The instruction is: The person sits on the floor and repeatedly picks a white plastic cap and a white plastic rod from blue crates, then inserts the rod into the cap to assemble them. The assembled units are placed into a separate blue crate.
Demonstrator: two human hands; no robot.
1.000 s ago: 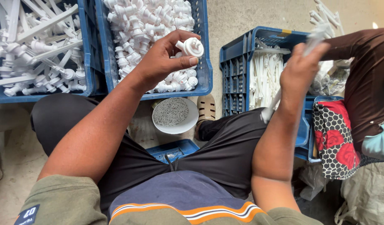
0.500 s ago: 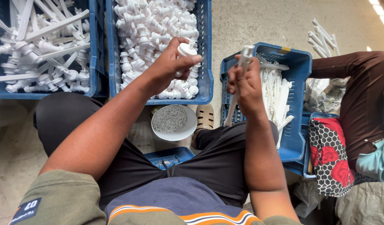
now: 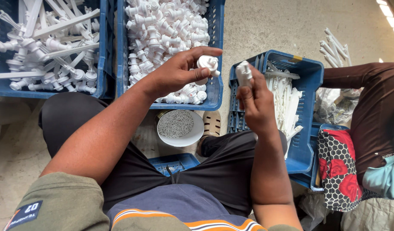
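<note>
Above the lap, left hand (image 3: 175,72) grips a white cap (image 3: 207,64) over the middle crate (image 3: 216,92), its nozzle pointing right. Right hand (image 3: 257,100) pinches a white stem (image 3: 243,73), long axis upright, just beside.
</note>
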